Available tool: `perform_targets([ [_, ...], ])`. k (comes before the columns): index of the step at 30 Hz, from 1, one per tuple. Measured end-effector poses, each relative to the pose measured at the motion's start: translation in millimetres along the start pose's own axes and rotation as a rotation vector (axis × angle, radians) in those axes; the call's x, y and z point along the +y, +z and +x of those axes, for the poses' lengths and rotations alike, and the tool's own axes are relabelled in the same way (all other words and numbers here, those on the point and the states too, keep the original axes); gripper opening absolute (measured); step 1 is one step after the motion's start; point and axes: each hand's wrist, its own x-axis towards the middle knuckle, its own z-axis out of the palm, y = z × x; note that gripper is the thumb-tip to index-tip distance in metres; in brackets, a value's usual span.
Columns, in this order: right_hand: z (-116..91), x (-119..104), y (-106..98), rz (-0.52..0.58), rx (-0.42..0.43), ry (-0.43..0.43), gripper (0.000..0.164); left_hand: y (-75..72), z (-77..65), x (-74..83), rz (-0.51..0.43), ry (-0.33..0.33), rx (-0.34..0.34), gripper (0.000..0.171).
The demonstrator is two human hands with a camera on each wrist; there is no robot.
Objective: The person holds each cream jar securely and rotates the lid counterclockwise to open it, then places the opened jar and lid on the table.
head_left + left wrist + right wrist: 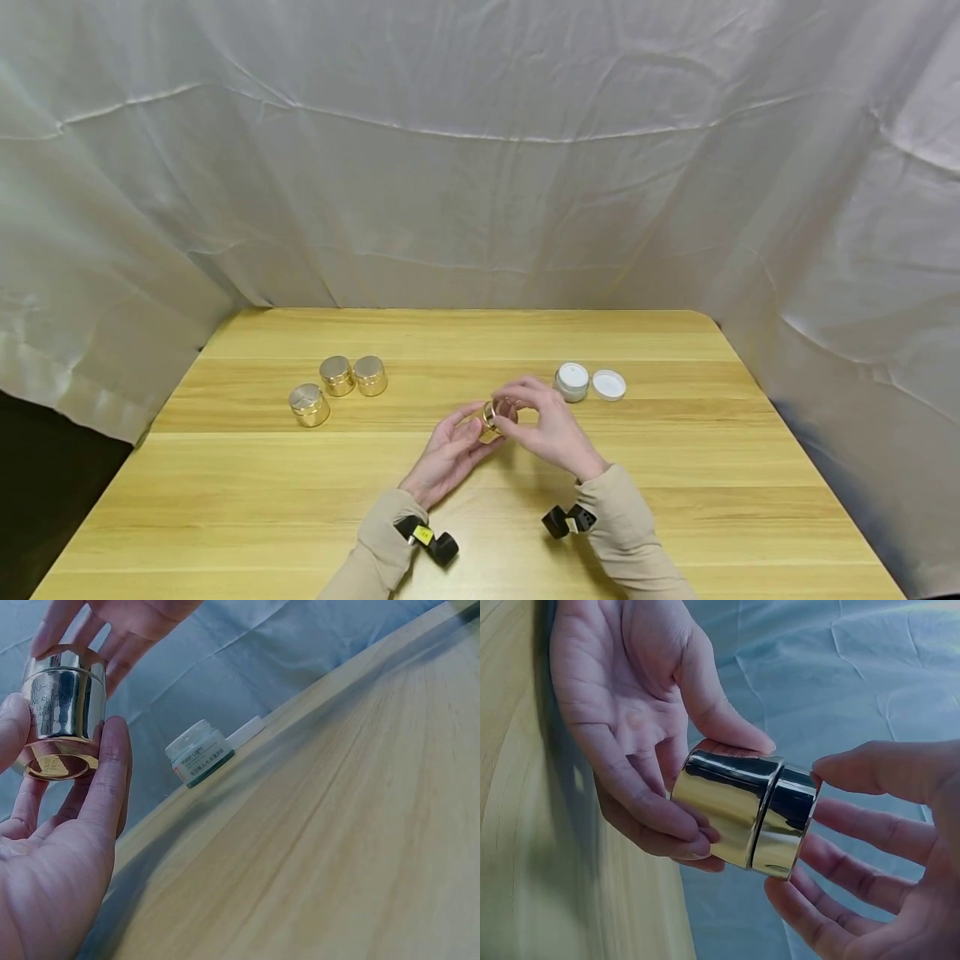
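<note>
Above the middle of the table, a shiny gold jar (490, 423) is held between both hands. My left hand (444, 458) grips the jar's body (724, 801), thumb on one side and fingers on the other. Dark lettering, too small to read, runs along its side in the left wrist view. The fingertips and thumb of my right hand (553, 429) hold the gold lid (786, 817) by its rim. A thin seam shows between lid and body, and the lid sits on the jar.
Three more gold jars (309, 406) stand at the left of the wooden table (262, 500). Beyond my right hand is a pale jar (572, 381) with a green base and printed label, next to a white lid (609, 385). Grey cloth (480, 208) hangs around the table.
</note>
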Motion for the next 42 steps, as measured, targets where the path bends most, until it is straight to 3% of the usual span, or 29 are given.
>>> perform_targets([
  [13, -0.1, 1.6, 3.6, -0.047, 0.064, 0.061, 0.031, 0.6, 0.1, -0.1, 0.015, 0.002, 0.011, 0.027],
  [27, -0.9, 1.2, -2.2, -0.016, -0.034, -0.028, 0.033, -0.6, 0.1, -0.4, 0.014, 0.006, 0.000, 0.027],
  [35, 0.5, 2.0, -1.0, -0.017, 0.033, 0.036, 0.031, 0.6, 0.3, -0.4, 0.012, 0.009, 0.006, 0.027],
  [42, 0.9, 0.1, 0.9, -0.012, 0.025, 0.048, 0.032, 0.5, -0.1, -0.5, 0.016, 0.009, 0.005, 0.027],
])
